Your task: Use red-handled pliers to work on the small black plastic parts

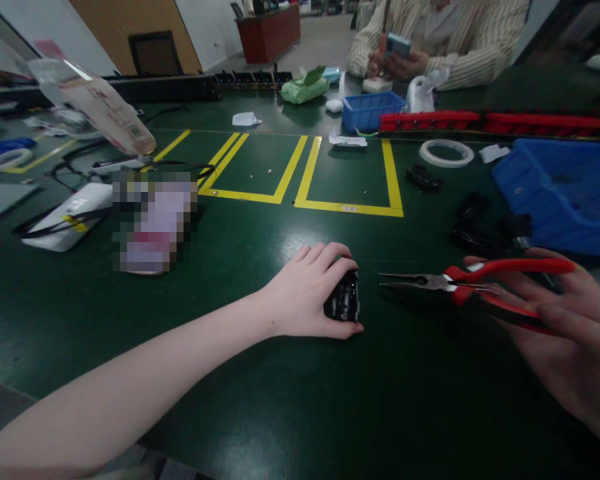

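My left hand (310, 293) grips a small black plastic part (345, 297) on the green table, its fingers over the far edge and the thumb at the near edge. Much of that part is hidden beneath the palm. In my right hand (570, 320) is a pair of needle-nose pliers (460, 283) with red handles. The jaws point left towards the black part, slightly parted, and a gap separates them from it. Nothing shows between the jaw tips.
Black plastic pieces (473, 227) lie by a large blue bin (565, 193) at right. Behind are a tape roll (446, 153), a small blue basket (373, 112) and red strips (430, 121). A phone (157, 227) and a bottle (100, 107) are left. A person (440, 40) sits opposite.
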Action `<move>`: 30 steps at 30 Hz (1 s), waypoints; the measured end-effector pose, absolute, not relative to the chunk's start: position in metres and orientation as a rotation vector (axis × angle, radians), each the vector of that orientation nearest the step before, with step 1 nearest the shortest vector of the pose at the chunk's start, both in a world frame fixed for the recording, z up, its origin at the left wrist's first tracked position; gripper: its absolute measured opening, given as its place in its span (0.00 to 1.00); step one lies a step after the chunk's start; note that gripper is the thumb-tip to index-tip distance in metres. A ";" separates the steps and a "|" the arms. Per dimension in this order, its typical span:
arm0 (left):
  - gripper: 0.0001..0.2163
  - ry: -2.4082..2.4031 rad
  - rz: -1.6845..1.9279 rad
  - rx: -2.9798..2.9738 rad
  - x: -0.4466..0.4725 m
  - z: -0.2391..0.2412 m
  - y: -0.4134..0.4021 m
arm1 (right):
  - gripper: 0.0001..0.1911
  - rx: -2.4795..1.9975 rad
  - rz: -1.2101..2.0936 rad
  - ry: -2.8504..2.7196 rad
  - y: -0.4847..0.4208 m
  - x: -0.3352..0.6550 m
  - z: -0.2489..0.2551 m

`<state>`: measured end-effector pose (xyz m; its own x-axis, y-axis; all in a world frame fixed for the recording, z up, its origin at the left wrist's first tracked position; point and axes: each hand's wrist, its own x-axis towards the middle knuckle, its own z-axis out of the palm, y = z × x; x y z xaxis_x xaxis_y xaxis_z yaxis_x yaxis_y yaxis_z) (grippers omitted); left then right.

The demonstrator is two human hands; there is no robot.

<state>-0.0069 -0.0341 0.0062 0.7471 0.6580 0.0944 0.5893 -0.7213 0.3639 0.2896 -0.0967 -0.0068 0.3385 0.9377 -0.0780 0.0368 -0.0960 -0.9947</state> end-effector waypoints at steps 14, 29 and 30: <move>0.32 1.107 0.354 2.546 -0.006 0.003 -0.037 | 0.25 -1.596 0.190 -2.140 -0.078 0.322 -0.004; 0.35 1.052 0.408 2.522 -0.007 0.003 -0.033 | 0.24 -1.372 -0.075 -2.318 -0.058 0.285 -0.017; 0.35 1.050 0.407 2.525 -0.007 0.003 -0.033 | 0.24 -1.336 -0.094 -2.312 -0.052 0.285 -0.016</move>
<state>-0.0073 -0.0328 0.0029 0.6798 0.7236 0.1197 0.6153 -0.6515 0.4438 0.2852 -0.0521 -0.0157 -0.4186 0.8026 0.4249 0.8345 0.5246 -0.1688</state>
